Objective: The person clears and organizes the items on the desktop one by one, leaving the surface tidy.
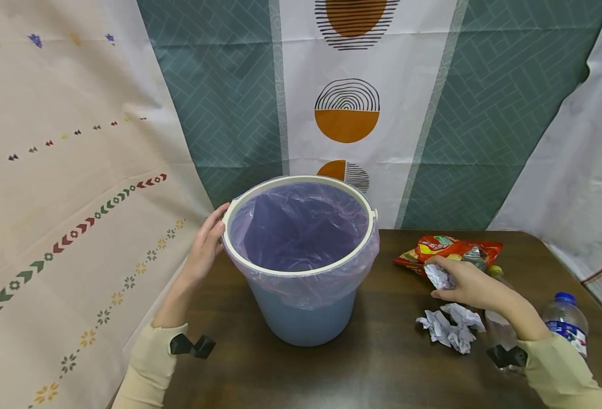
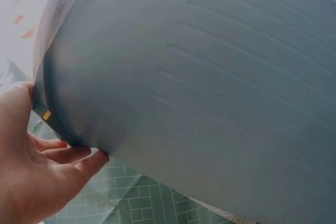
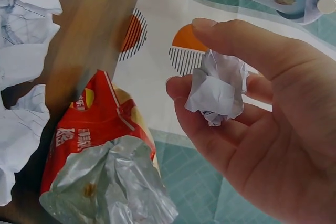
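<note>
Right wrist: paper ball [image 3: 216,90] gripped inside curled right fingers [image 3: 203,136]; left fingers [image 2: 93,165] hold bin [image 2: 210,103].

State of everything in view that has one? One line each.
Bin: upright, lined
Liner: folded over bin rim
Left hand: touching bin's outside near rim
Right hand: holding paper ball
Paper ball: crumpled
Other papers: crumpled, on table
Snack bag: crumpled; sealed or open unclear
Blue-capped bottle: cap on, partly hidden
Yellow-capped bottle: mostly hidden
</note>
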`<state>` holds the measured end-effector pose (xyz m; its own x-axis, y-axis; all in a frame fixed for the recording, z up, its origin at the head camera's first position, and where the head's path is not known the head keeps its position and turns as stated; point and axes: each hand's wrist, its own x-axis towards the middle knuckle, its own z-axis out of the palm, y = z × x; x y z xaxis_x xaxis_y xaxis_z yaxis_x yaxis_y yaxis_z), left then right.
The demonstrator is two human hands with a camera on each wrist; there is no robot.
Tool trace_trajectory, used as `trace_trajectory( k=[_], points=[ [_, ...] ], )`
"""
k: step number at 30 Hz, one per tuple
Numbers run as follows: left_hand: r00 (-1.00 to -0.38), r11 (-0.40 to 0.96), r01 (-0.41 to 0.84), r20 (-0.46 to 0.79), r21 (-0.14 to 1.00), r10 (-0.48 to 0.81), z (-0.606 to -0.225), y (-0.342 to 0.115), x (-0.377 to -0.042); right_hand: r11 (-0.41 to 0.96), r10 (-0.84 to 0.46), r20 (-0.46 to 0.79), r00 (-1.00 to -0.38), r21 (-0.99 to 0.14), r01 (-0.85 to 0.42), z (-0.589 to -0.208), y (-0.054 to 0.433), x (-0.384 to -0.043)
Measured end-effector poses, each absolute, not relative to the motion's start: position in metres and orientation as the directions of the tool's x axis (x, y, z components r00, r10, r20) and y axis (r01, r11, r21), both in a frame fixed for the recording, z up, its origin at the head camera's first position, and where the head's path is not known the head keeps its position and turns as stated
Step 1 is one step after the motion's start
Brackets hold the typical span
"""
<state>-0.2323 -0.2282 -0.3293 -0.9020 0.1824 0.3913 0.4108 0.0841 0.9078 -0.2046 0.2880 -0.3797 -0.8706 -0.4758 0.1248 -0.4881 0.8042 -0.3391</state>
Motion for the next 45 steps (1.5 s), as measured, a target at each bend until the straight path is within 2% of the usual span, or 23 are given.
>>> trace_trajectory(
  k=[16, 37, 45],
  points=[
    [-0.898, 0.057, 0.413, 0.396, 0.909, 0.194, -0.332, -0.231, -0.233, 0.779, -0.517, 0.208, -0.830, -0.288, -0.557, -0.370, 0.283, -0.215],
    [-0.903, 0.073, 0.402, 0.381, 0.913, 0.199, -0.332, -0.231, -0.233, 0.781, -0.472, 0.273, -0.838, -0.313, -0.541, -0.352, 0.278, -0.223],
    [-0.908, 0.080, 0.389, 0.368, 0.918, 0.200, -0.329, -0.231, -0.233, 0.749, -0.492, 0.344, -0.800, -0.300, -0.590, -0.345, 0.276, -0.228]
  ],
)
